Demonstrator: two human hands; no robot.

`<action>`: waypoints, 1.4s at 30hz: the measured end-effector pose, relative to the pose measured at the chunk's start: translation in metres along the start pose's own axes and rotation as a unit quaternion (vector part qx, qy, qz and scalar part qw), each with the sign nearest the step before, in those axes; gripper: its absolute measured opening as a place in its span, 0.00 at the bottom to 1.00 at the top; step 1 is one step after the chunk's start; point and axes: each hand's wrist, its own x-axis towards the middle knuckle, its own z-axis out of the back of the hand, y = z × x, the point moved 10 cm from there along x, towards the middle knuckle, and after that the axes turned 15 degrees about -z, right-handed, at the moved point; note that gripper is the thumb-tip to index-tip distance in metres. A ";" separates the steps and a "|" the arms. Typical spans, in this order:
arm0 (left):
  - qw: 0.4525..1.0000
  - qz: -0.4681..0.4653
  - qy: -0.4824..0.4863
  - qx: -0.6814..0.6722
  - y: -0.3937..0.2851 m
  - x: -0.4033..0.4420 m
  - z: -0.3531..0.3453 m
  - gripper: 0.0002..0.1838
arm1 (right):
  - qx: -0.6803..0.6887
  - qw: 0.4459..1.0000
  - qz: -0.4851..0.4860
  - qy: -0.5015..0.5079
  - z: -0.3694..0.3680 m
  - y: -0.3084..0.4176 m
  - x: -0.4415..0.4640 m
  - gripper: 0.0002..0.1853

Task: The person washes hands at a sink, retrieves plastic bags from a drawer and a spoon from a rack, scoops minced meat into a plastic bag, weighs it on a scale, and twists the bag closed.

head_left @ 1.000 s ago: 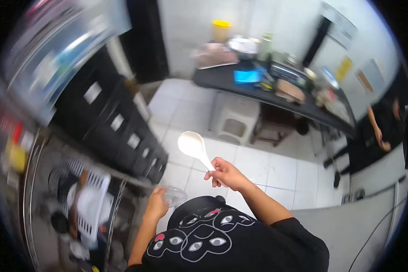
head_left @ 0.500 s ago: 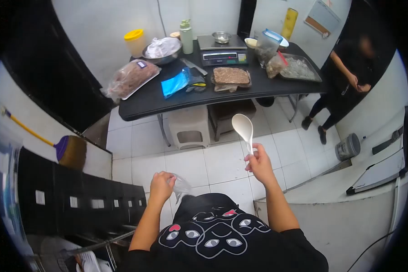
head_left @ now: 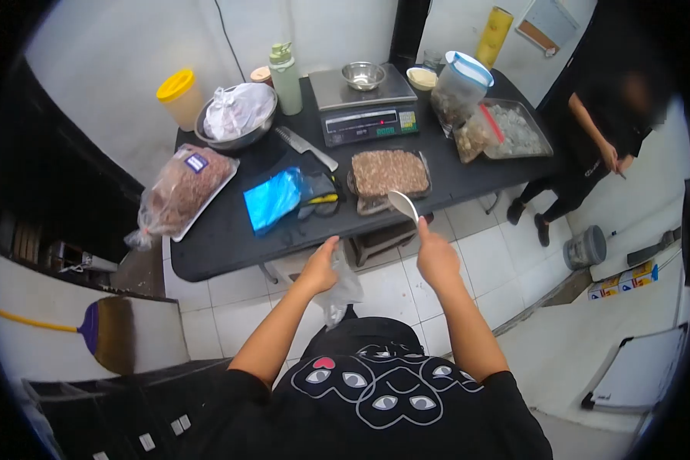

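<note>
My right hand [head_left: 437,257] is closed on the handle of a white spoon [head_left: 403,205], whose bowl points up and left, overlapping the near edge of a tray of ground meat [head_left: 389,172] in view. My left hand [head_left: 320,268] pinches a clear plastic bag [head_left: 343,295] that hangs down in front of the black table [head_left: 230,254]. Beyond my hands on the table lie a blue packet [head_left: 274,201], black and yellow gloves [head_left: 320,198], a knife [head_left: 307,149] and a digital scale [head_left: 368,124] with a metal bowl [head_left: 363,75] on it.
A big bag of meat [head_left: 188,188], a bowl with a white bag [head_left: 239,113], a green bottle [head_left: 285,80] and a metal tray [head_left: 517,130] stand on the table. Another person [head_left: 602,146] stands at the right. A broom [head_left: 113,336] is at the left, a grey bucket [head_left: 585,247] at the right.
The view has turned from the shelves and drawers towards the table, which now appears closer. My hands have come nearer the table's front edge, still with the spoon and the clear bag.
</note>
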 end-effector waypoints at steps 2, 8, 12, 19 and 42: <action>0.999 -0.012 -0.002 -0.041 0.037 0.051 -0.016 0.44 | -0.034 0.999 -0.017 0.015 -0.010 0.022 0.042 0.28; 0.923 0.191 0.042 -0.331 0.078 0.138 -0.049 0.46 | -0.086 0.993 -0.049 0.064 -0.035 0.061 0.119 0.30; 0.876 0.233 0.032 -0.421 0.092 0.153 -0.070 0.49 | -0.080 0.992 -0.043 0.084 -0.055 0.071 0.128 0.30; 0.828 0.226 0.042 -0.511 0.072 0.158 -0.068 0.51 | -0.065 0.990 -0.008 0.125 -0.060 0.072 0.136 0.31; 0.968 0.075 0.124 -0.205 0.087 0.163 -0.052 0.50 | -0.257 0.923 0.222 0.183 0.014 0.110 0.220 0.13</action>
